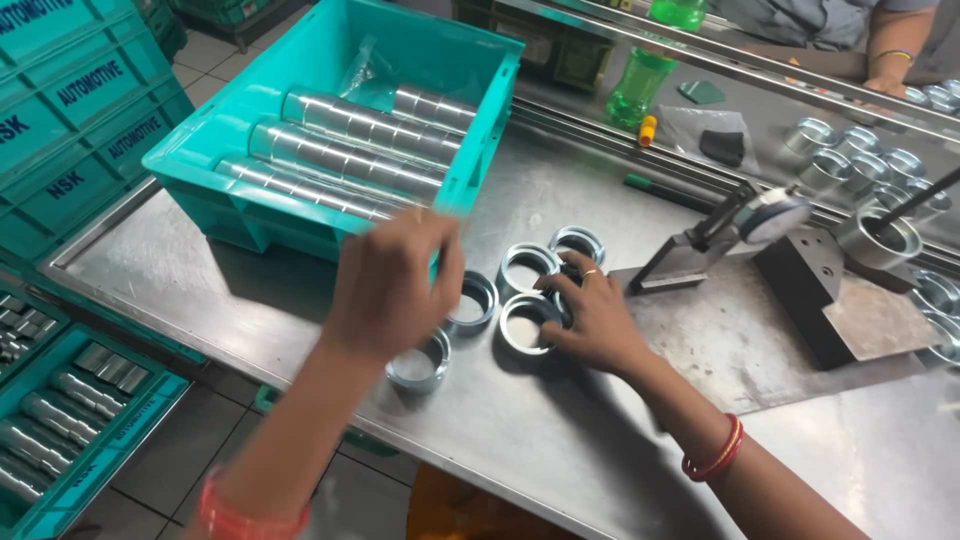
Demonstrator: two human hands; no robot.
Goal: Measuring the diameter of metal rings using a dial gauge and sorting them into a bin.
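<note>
Several shiny metal rings lie on the steel table (560, 420) in front of me. My left hand (395, 285) hovers, blurred, over two of them, one ring (420, 365) just below the palm and another ring (474, 300) at its fingertips; whether it grips anything is unclear. My right hand (595, 320) rests fingers-down on a ring (525, 325), touching its rim. Two more rings (530, 265) (578, 242) lie just beyond it.
A teal crate (480, 130) holding rows of stacked rings stands at the back left. A dial gauge stand (760, 225) on a dark block sits to the right, more rings (850, 160) behind it. Green bottles (640, 85) and another person's arm (890, 55) are beyond. Teal crates (60, 420) stand on the floor.
</note>
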